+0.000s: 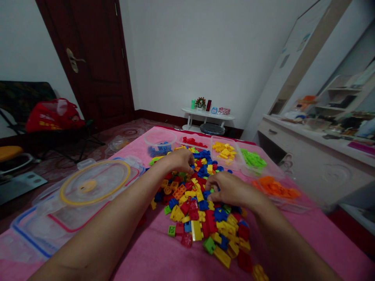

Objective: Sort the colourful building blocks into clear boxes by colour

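Observation:
A mixed heap of red, yellow, blue, green and orange toy building bricks (193, 207) covers the middle of the pink cloth (152, 242). My left hand (182, 159) is over the far part of the heap, its fingers curled down and closed; whatever they hold is hidden. Nearer and to the right, my right hand (225, 188) reaches into the heap with thumb and fingers bent but apart, around blue bricks (206, 193). Sorted bricks lie in clear containers beyond: blue bricks (159, 149), red bricks (193, 142), yellow bricks (224, 150), green bricks (253, 158) and orange bricks (275, 188).
Clear lids (96, 183) with yellow, red and blue seals are stacked on the left side of the cloth. A red bag (55, 115) rests on a chair at far left. A low white table (205, 114) stands by the wall, and a white cabinet (295, 152) is on the right.

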`<state>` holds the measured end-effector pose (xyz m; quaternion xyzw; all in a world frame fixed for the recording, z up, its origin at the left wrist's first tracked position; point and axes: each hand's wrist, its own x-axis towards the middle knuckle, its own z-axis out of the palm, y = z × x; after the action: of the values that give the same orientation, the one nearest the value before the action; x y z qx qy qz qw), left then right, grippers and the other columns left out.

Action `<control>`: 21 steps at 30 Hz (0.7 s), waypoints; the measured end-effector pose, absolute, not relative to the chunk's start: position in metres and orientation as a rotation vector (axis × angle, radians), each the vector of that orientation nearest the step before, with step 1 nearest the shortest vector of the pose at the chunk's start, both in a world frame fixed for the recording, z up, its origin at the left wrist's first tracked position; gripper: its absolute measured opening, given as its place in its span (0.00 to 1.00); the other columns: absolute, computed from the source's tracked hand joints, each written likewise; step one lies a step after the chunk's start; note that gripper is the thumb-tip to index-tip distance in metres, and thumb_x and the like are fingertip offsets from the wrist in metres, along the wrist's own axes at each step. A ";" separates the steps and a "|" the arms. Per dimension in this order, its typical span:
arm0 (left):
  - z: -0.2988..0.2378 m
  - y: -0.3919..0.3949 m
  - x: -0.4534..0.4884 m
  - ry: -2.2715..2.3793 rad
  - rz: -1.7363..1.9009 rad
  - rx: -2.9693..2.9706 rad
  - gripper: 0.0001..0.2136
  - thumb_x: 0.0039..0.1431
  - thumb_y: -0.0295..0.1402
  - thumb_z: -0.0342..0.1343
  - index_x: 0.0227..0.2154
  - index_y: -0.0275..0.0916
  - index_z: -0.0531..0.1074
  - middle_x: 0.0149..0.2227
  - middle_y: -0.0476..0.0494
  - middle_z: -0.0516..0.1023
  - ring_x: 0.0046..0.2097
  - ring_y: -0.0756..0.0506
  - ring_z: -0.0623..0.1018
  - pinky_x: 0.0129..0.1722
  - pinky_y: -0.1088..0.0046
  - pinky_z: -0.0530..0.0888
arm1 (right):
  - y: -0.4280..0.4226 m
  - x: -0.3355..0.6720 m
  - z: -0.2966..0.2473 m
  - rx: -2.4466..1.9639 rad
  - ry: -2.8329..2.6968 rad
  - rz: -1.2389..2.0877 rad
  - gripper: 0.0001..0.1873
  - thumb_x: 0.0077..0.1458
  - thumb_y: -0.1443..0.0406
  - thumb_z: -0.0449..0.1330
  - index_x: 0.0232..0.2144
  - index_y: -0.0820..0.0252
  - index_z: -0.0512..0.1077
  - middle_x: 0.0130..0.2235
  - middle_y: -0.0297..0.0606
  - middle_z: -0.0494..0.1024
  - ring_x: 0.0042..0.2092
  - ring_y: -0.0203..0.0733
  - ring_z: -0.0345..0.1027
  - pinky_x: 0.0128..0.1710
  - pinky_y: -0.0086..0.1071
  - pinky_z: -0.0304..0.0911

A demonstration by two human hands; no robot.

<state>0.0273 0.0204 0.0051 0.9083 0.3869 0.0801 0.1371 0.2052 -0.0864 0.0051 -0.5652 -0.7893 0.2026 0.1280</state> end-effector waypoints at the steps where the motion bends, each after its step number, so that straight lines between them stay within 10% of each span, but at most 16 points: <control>1: 0.005 0.020 0.028 1.124 0.240 2.617 0.16 0.38 0.36 0.59 0.33 0.37 0.78 0.32 0.44 0.79 0.29 0.48 0.73 0.26 0.77 0.64 | -0.088 0.203 0.004 -1.702 -2.334 0.498 0.06 0.34 0.71 0.63 0.21 0.58 0.73 0.19 0.29 0.68 0.21 0.29 0.57 0.19 0.24 0.45; 6: 0.006 0.021 0.031 1.082 0.421 2.569 0.14 0.40 0.37 0.59 0.30 0.35 0.77 0.29 0.45 0.78 0.29 0.48 0.73 0.27 0.77 0.66 | -0.083 0.201 0.003 -1.671 -2.200 0.500 0.03 0.38 0.66 0.63 0.21 0.59 0.73 0.20 0.30 0.69 0.22 0.30 0.57 0.20 0.25 0.45; 13: 0.026 0.005 0.045 0.840 1.198 2.225 0.17 0.48 0.37 0.57 0.39 0.34 0.74 0.37 0.42 0.78 0.36 0.48 0.76 0.35 0.74 0.71 | -0.071 0.201 0.002 -1.038 -1.048 1.328 0.11 0.49 0.58 0.54 0.28 0.61 0.65 0.24 0.31 0.69 0.17 0.26 0.48 0.13 0.21 0.38; 21: 0.029 -0.024 0.057 0.434 0.900 2.366 0.15 0.47 0.28 0.57 0.41 0.38 0.75 0.41 0.43 0.78 0.40 0.47 0.76 0.44 0.71 0.71 | -0.075 0.187 0.005 -0.706 -0.449 1.664 0.13 0.56 0.55 0.50 0.27 0.58 0.61 0.14 0.24 0.59 0.14 0.28 0.50 0.11 0.17 0.41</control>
<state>0.0575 -0.0241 0.0289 0.8835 0.1622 0.3363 0.2828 0.1871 -0.0753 0.0046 -0.3042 -0.1934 0.7169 0.5968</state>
